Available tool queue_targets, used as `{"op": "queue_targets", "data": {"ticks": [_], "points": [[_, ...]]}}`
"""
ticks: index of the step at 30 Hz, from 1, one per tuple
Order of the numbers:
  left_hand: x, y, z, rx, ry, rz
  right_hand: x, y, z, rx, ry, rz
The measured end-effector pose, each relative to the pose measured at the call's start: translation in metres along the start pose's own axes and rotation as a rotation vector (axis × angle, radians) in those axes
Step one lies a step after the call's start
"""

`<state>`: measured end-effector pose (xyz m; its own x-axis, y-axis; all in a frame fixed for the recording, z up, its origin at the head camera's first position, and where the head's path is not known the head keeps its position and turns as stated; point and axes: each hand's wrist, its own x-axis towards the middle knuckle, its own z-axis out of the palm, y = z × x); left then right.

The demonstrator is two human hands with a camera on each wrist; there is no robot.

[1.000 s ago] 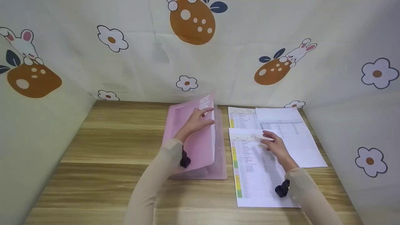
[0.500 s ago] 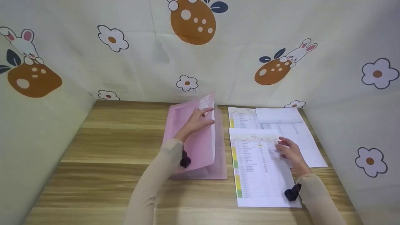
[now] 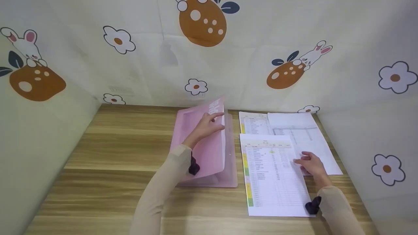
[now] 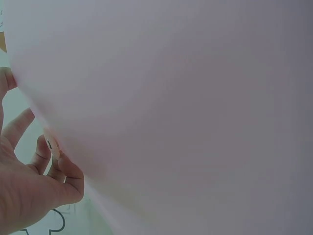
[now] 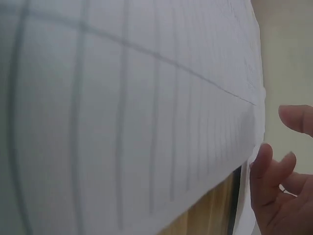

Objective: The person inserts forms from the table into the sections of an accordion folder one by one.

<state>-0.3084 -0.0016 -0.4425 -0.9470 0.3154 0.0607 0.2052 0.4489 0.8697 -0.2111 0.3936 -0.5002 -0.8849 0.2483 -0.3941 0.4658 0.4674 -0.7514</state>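
A pink folder (image 3: 196,147) lies at the middle of the table with its cover raised at a slant and white paper along its edge. My left hand (image 3: 205,125) holds the cover by its right edge; in the left wrist view the fingers and thumb of the left hand (image 4: 36,181) are at that edge. To the right lies a printed sheet (image 3: 267,182) with a coloured left column. My right hand (image 3: 312,164) is over the sheet's right edge, fingers loosely bent and holding nothing; the right wrist view shows a gap between thumb and fingers of the right hand (image 5: 281,181).
Behind the front sheet lie another printed sheet (image 3: 254,122) and, overlapping it, a mostly white sheet (image 3: 321,156) near the table's right edge. Patterned cloth (image 3: 147,65) hangs behind and on both sides of the wooden table (image 3: 117,147). Each wrist carries a small black camera.
My right hand has moved right and toward the front of the table, from above the middle of the printed sheet to its right edge. The left hand and folder have stayed still.
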Motion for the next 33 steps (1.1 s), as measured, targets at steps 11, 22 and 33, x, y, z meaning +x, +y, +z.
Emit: {"op": "queue_targets", "data": {"ticks": [11, 22, 33], "points": [[0.0005, -0.0018, 0.0003, 0.0, 0.001, -0.008, -0.0024, 0.0027, 0.0042, -0.151, 0.001, -0.068], [-0.0001, -0.0022, 0.0004, -0.003, 0.006, -0.003, -0.004, 0.0025, 0.0064, -0.136, -0.022, -0.13], [-0.0003, -0.0016, -0.0001, 0.001, 0.013, 0.006, -0.0086, -0.0026, 0.0067, -0.101, -0.013, -0.247]]}}
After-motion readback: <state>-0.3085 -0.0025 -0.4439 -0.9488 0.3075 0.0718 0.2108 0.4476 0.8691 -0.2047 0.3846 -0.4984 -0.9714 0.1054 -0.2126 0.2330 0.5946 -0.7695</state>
